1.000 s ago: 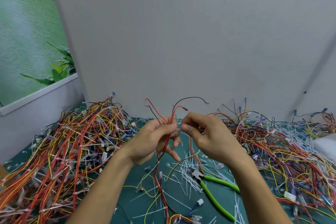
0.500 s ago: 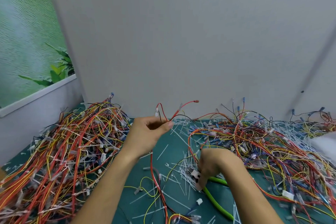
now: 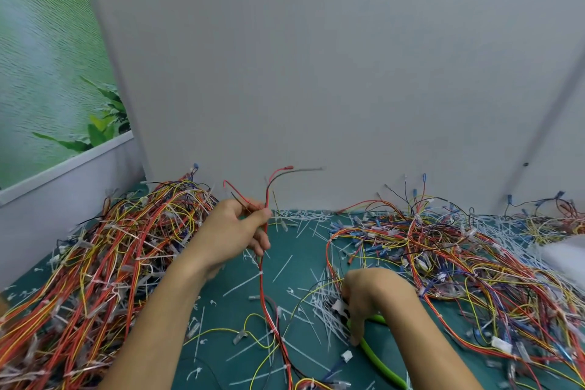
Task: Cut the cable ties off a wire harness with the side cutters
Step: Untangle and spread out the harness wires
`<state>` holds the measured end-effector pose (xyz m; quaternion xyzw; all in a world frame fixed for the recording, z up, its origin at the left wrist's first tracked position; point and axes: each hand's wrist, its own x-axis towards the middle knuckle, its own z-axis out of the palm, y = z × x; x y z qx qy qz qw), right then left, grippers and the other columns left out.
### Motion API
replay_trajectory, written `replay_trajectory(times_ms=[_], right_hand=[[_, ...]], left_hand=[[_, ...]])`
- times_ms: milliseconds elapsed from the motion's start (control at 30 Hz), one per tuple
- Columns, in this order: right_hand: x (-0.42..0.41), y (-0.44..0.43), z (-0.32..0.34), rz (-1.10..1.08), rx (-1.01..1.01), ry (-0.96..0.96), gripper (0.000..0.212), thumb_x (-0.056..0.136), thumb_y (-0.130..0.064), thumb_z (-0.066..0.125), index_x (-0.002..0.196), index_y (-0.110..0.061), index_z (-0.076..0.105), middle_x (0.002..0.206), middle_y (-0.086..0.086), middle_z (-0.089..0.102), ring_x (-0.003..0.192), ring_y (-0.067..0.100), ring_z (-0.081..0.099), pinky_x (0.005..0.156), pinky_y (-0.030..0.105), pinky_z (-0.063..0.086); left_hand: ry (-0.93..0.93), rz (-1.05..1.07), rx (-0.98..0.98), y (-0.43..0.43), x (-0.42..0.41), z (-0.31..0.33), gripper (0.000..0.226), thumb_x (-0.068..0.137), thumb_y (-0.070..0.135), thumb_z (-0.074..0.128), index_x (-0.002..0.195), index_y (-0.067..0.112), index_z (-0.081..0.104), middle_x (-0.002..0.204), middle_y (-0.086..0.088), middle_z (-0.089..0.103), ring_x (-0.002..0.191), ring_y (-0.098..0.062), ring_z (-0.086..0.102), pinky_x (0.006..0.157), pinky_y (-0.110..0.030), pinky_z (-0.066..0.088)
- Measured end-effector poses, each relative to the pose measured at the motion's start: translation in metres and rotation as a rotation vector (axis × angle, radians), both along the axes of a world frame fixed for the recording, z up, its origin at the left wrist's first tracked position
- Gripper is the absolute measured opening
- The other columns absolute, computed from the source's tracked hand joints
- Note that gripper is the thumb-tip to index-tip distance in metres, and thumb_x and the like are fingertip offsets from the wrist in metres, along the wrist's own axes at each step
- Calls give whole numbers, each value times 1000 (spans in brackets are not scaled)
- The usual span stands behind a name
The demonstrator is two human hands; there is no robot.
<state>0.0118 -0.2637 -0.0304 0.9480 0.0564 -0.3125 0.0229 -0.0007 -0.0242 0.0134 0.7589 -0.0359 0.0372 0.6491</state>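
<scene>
Cutter blades hidden under your right hand (image 3: 373, 294), so you can't tell how the blades stand. Its fingers curl round the side cutters (image 3: 380, 359) where the green handles meet, tool low on the mat. White shape (image 3: 563, 253) cut by the right edge, unidentifiable.

Your left hand (image 3: 234, 231) pinches the wire harness (image 3: 261, 279) between thumb and curled fingers, raised; red and black ends stick up, the rest trails down to the teal mat (image 3: 304, 250).

Cut cable ties (image 3: 326, 304) litter the mat. Wire heaps to the left (image 3: 95, 263) and right (image 3: 474, 263). Plain grey wall (image 3: 316, 73) behind; leafy green picture (image 3: 47, 73) at left.
</scene>
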Motion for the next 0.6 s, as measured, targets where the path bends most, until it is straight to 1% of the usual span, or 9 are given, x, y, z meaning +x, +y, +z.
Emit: replay_trajectory(times_ms=[67, 133, 233, 367, 433, 533, 600], right_hand=[[1, -1, -2, 1, 10, -11, 51, 67, -37, 94, 105, -15, 68, 119, 5, 70, 104, 29, 65, 81, 34, 52], [2, -1, -3, -4, 18, -23, 50, 68, -38, 93, 104, -15, 68, 117, 4, 69, 105, 29, 65, 83, 34, 54], [3, 1, -5, -8, 29, -31, 40, 69, -35, 91, 91, -17, 64, 104, 3, 65, 93, 28, 62, 75, 32, 51], [2, 3, -7, -18, 28, -52, 35, 70, -31, 88, 80, -18, 57, 94, 2, 61, 85, 26, 60, 69, 31, 48], [2, 4, -8, -22, 38, -51, 35, 71, -30, 87, 83, -18, 56, 91, 1, 59, 84, 26, 59, 67, 30, 47], [3, 4, -9, -36, 56, -66, 32, 71, -26, 84, 95, -16, 66, 96, 2, 64, 86, 26, 63, 72, 31, 53], [3, 4, -9, -42, 74, -83, 35, 70, -24, 84, 101, -16, 70, 96, 3, 66, 87, 26, 64, 74, 32, 55]], left_hand=[[18, -49, -69, -1, -3, 3, 14, 101, 9, 58, 99, -4, 61, 61, -15, 63, 57, -30, 63, 48, -29, 54], [32, -103, -178, -3, -5, 6, 12, 101, 5, 55, 94, -4, 59, 65, -13, 60, 54, -27, 63, 46, -28, 53], [58, -154, -307, -7, -8, 9, 8, 100, 3, 55, 93, -1, 57, 69, -15, 57, 53, -24, 62, 44, -27, 52], [77, -172, -405, -12, -9, 9, 11, 99, 4, 54, 88, 4, 54, 67, -13, 55, 51, -21, 60, 42, -24, 51], [82, -172, -412, -14, -10, 8, 12, 99, 4, 54, 87, 5, 54, 68, -13, 55, 52, -20, 60, 43, -24, 51], [88, -179, -400, -18, -10, 7, 10, 99, 5, 55, 90, 4, 54, 70, -15, 55, 53, -21, 60, 44, -24, 50], [93, -182, -409, -21, -11, 6, 7, 99, 4, 56, 92, 3, 54, 70, -14, 55, 52, -21, 59, 43, -24, 50]])
